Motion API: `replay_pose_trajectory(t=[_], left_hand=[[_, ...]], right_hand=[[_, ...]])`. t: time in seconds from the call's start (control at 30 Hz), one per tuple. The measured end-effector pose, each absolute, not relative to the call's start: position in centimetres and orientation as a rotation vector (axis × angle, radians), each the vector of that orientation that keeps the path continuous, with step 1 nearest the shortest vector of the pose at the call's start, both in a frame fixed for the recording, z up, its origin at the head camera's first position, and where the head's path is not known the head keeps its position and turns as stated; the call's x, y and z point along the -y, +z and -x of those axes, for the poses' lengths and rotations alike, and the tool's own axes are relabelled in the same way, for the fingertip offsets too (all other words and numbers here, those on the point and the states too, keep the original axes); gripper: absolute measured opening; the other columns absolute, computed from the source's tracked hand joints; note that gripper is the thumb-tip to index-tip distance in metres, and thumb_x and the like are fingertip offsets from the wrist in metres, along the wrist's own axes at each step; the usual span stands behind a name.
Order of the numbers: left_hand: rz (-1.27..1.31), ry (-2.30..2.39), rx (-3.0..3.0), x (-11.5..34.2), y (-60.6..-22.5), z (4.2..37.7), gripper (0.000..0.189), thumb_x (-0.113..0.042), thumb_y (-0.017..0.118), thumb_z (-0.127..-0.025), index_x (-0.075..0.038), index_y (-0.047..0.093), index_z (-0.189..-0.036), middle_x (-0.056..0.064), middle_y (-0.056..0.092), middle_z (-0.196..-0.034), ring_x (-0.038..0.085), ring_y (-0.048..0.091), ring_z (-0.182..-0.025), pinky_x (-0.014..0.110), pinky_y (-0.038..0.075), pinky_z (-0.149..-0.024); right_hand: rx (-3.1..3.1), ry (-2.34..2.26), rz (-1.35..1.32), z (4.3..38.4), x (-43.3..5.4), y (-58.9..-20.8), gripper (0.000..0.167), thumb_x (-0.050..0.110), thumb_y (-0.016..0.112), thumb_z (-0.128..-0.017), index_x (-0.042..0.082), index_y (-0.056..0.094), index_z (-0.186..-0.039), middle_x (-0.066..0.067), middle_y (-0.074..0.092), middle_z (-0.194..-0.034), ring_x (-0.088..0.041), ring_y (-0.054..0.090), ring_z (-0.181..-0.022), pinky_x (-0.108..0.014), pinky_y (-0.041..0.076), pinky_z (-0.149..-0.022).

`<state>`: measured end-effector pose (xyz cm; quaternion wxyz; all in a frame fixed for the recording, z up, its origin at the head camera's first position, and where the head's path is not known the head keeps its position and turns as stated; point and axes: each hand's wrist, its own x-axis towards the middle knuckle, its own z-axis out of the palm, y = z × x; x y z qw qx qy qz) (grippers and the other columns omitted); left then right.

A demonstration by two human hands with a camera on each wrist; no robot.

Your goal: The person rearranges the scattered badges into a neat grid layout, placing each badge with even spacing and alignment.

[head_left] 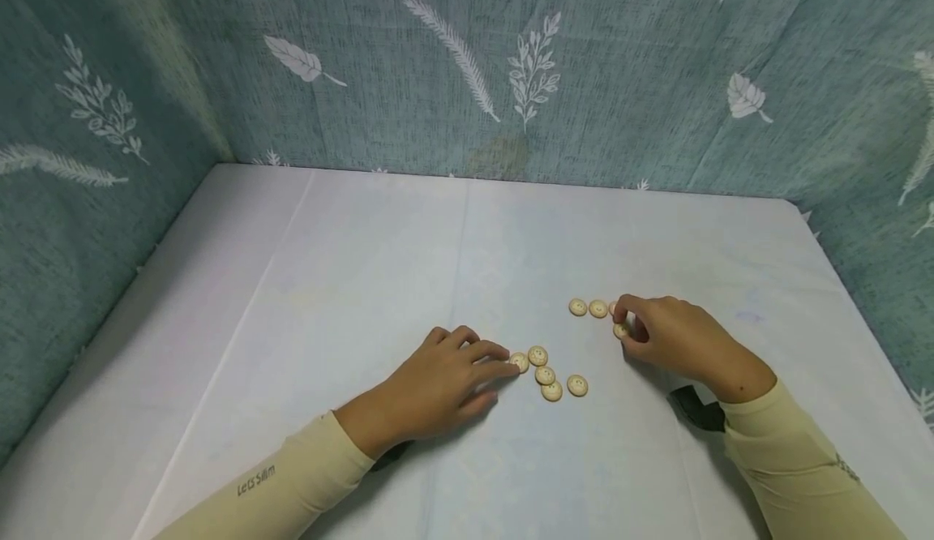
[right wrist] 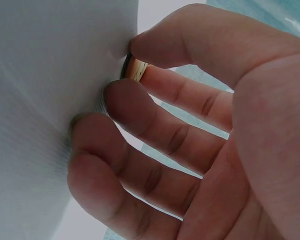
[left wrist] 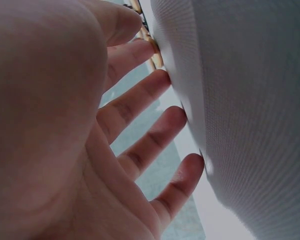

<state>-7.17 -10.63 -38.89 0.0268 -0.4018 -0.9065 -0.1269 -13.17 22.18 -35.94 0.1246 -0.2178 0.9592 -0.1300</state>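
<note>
The right hand (head_left: pixel 667 333) pinches a button (head_left: pixel 619 331) by its edge, the best spot if it's light, hard and slidy; the left hand (head_left: pixel 445 382), fingers nearly straight, touches another button (head_left: pixel 519 360).

Buttons (head_left: pixel 577 386) and sleeves (head_left: pixel 314 463) are beige; counter cloth (head_left: pixel 365 248) is white; backdrop (head_left: pixel 394 110) is grey-green with white leaf prints (head_left: pixel 294 57).

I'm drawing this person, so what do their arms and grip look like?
The left sleeve is pale yellow-beige with dark lettering starting "Lets"; the right sleeve matches, its dark marking unreadable. The left grip and right grip wear no gloves. A black piece shows beneath each wrist.
</note>
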Motion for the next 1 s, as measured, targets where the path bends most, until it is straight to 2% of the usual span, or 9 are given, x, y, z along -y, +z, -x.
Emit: replay_pose_trajectory(t=[1.0], left_hand=[[1.251,-0.396,2.788,10.65,-38.69,7.23,0.037,-0.033,0.064,-0.096,-0.031,0.064,-0.133,-0.011,0.064,-0.130,0.017,0.057,-0.113,0.042,0.046,-0.085]], right_hand=[[-2.786,-0.421,0.626,12.99,-21.75,-35.18,0.017,0.013,0.067,-0.090,0.013,0.061,-0.105,0.008,0.055,-0.067,-0.008,0.046,-0.058,-0.027,0.038,-0.054]])
